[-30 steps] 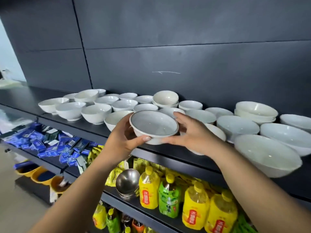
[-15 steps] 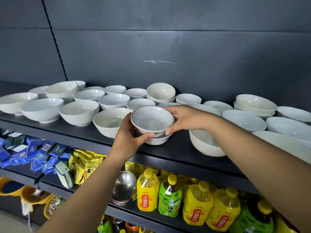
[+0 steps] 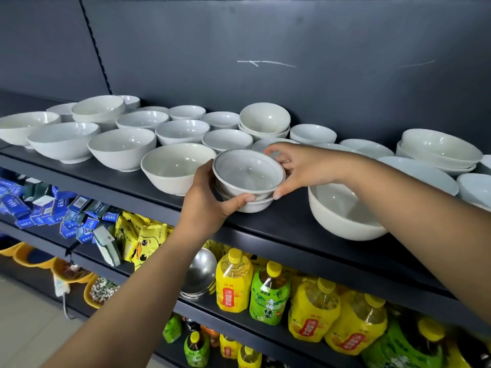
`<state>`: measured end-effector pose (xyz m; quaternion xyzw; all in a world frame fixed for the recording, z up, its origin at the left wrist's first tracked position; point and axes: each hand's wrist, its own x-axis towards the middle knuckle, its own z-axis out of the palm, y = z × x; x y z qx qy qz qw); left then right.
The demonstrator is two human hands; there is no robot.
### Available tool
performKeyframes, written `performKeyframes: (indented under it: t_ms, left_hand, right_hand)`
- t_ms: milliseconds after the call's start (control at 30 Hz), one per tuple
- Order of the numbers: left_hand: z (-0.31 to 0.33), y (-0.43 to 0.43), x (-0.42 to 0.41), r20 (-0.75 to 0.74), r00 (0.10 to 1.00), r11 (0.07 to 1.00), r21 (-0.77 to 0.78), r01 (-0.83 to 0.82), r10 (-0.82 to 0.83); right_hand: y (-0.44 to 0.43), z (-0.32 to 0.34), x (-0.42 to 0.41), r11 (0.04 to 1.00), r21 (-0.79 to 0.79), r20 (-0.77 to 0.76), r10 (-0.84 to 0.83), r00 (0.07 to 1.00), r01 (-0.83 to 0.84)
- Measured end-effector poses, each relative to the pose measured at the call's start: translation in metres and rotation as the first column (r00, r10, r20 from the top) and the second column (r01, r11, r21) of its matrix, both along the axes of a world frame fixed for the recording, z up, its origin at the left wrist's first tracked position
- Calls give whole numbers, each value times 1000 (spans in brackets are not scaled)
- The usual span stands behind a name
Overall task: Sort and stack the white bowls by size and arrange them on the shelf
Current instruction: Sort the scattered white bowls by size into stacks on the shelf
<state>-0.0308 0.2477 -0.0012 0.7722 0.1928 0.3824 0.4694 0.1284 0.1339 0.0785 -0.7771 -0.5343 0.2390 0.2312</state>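
Observation:
A small white bowl with a dark rim line (image 3: 248, 172) sits nested in another small white bowl (image 3: 252, 205) on the black shelf (image 3: 287, 221). My left hand (image 3: 206, 200) grips the stack from the left, thumb under the lower rim. My right hand (image 3: 297, 166) holds the top bowl's right rim between fingers and thumb. Several white bowls of different sizes fill the shelf: a medium bowl (image 3: 175, 167) just left of the stack, a large bowl (image 3: 342, 211) to the right, a stacked pair (image 3: 264, 122) behind.
A stack of wide shallow bowls (image 3: 438, 151) stands at the far right. The lower shelf holds yellow and green drink bottles (image 3: 233, 282), a steel bowl (image 3: 199, 272), yellow snack bags (image 3: 143, 240) and blue boxes (image 3: 39, 205). A dark panel wall backs the shelf.
Both hands have lowered the dark-rimmed bowl onto the shelf and into another small bowl. The camera has moved closer and to the right.

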Motion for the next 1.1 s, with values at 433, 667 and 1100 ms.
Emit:
performKeyframes:
  t_ms: [433,667,1100]
  left_hand:
    - [-12,-9,3,28,1000,1000,14,6,-7]
    - [-15,-8,3,80,992,995,-11,100,-99]
    - [-12,-4,5,128,972,973,-94,210,-198]
  right_hand:
    - [-3,10,6,994,-105,120,-5,993,17]
    - [-6,6,2,993,-112,155,-14,988,31]
    - [-6,1,-6,982,-159,321,-45,946,101]
